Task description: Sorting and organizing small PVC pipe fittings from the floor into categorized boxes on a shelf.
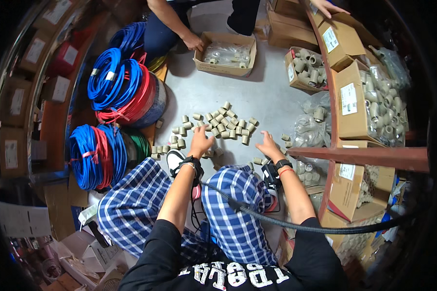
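Many short beige pipe couplings [221,128] lie loose in a pile on the grey floor before me. My left hand [201,141] is at the pile's near left edge, its fingers apart, close to some couplings; whether it touches them I cannot tell. To the right of the pile, my right hand [268,146] hovers over the floor with thumb and fingers spread and nothing in it. A few more couplings [257,160] are scattered below that hand, and others [160,149] lie to the left beside my shoe.
Another person's hand [194,42] touches an open cardboard box [224,70] of bagged fittings. Coils of blue and red tubing [131,87] stand at left. At right are a box of grey fittings [291,74], plastic bags [309,132] and a brown metal shelf frame [360,155]. A black cable [295,224] crosses my right arm.
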`<state>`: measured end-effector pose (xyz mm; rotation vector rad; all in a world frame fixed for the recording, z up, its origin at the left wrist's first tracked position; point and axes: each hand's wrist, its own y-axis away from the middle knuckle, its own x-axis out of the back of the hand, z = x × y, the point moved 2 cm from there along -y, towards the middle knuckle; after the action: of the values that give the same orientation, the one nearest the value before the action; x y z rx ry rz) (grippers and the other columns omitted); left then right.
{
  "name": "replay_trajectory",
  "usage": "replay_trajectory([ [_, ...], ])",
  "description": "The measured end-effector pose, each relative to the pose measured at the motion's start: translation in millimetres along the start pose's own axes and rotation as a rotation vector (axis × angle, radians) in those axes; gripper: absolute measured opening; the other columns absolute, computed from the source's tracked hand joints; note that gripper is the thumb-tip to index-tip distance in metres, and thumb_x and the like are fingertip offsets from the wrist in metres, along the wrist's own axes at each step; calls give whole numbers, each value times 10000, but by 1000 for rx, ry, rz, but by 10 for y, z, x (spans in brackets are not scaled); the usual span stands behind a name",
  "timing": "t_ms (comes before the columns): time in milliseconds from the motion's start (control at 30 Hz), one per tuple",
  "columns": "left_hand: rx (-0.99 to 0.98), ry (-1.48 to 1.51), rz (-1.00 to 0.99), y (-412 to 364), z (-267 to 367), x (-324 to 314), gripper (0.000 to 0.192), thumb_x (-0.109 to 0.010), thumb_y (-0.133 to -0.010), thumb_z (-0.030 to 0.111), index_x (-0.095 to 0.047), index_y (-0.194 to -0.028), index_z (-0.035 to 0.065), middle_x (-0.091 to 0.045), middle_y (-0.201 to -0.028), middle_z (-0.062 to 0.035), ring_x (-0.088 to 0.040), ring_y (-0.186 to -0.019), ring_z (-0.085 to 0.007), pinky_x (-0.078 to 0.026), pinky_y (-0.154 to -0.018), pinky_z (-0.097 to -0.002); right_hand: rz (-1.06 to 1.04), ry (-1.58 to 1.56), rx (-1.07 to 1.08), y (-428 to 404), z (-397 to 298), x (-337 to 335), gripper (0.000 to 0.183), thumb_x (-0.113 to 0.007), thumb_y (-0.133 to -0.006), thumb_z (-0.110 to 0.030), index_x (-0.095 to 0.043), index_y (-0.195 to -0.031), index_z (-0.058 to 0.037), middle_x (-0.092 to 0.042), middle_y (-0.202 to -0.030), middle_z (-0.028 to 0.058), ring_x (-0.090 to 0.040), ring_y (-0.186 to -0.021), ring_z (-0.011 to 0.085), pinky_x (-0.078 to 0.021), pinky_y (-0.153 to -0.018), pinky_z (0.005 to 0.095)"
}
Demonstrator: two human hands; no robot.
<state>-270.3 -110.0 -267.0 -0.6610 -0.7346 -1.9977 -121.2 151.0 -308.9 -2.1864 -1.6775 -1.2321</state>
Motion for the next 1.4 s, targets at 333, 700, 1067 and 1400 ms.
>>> replay_trajectory([
  [333, -72, -134, 36, -596, -73, -477, 782, -680, -643, 245, -356, -1348, 142, -297, -1366, -239, -345, -1220, -408, -318, -1015, -452, 181, -157, 11, -526, -231, -477, 888, -746, -605, -199, -230, -1292, 26, -363, -1245, 285, -377, -1173, 411, -359, -984, 419],
  [700, 68, 39, 237, -249, 201, -1010, 592, -648, -685, 189, -441, -1232, 102, -403, -1150, -205, -411, -1103, -392, -362, -950, -435, -59, -186, 18, -302, -502, -799, 529, -667, -690, -132, -367, -1124, -89, -429, -1088, 265, -500, -931, 487, -438, -778, 513],
  [1067, 252, 226, 191, -100, -230, -1116, 402, -630, -729, 237, -483, -1043, 34, -457, -1040, -187, -422, -962, -324, -377, -865, -381, -452, -829, -231, -110, -512, -952, 416, -589, -743, -61, -394, -1110, -46, -517, -918, 124, -561, -646, 128, -435, -405, 250],
  [1400, 831, 1034, -206, 345, 17, -1254, 231, -446, -857, 345, -534, -873, 132, -506, -750, -25, -491, -669, -157, -434, -579, -322, -586, -677, -70, 13, -429, -1040, 305, -583, -757, -85, -521, -1051, -26, -596, -918, 95, -573, -822, 180, -485, -701, 337],
])
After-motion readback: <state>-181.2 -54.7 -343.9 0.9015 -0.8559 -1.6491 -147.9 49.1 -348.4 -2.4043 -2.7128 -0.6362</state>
